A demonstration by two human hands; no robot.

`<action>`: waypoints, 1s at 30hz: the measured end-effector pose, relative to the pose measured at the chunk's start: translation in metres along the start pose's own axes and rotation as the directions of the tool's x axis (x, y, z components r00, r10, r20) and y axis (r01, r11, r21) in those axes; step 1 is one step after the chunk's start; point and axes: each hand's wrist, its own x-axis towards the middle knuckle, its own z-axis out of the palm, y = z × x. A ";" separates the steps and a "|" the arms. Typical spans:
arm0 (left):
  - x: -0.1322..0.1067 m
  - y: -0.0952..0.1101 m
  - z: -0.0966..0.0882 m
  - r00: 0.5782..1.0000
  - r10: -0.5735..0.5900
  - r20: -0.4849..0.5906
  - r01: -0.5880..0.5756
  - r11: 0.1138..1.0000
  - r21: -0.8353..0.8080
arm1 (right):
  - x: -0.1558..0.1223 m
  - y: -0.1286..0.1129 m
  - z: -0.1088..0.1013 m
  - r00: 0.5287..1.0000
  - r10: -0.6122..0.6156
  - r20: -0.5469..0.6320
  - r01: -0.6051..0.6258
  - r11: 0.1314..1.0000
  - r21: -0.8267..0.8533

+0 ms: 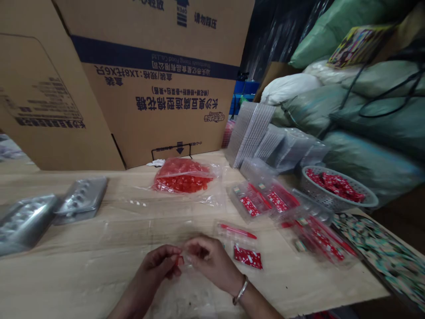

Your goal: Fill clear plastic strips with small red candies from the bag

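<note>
My left hand (pixel 161 266) is closed in a pinch, with a small red translucent piece (pixel 179 261) at its fingertips. Touching or nearly touching it, my right hand (pixel 209 261) has thumb and fingers pressed together; a clear, thin edge seems to show there, too blurred to name. A silver bracelet (pixel 241 290) circles my right wrist. Just right of that hand lies a clear plastic tray (pixel 223 241) holding a red stick-shaped item (pixel 237 231) and a red patterned packet (pixel 248 257). Beyond both hands, a clear bag (pixel 182 175) of red pieces rests on the table.
A large cardboard box (pixel 172 88) stands at the back. Stacked clear trays (pixel 250 133) and filled trays (pixel 254 201) are at the right, near a basket (pixel 307 188) of red packets. Silvery moulded trays (pixel 81 197) lie left. Sacks (pixel 372 141) pile up beyond the table's right edge.
</note>
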 end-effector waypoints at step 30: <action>-0.031 -0.034 0.013 0.905 0.343 0.252 -0.420 0.619 0.664 | -0.069 0.007 -0.006 0.999 0.009 0.054 -0.004 0.994 -0.106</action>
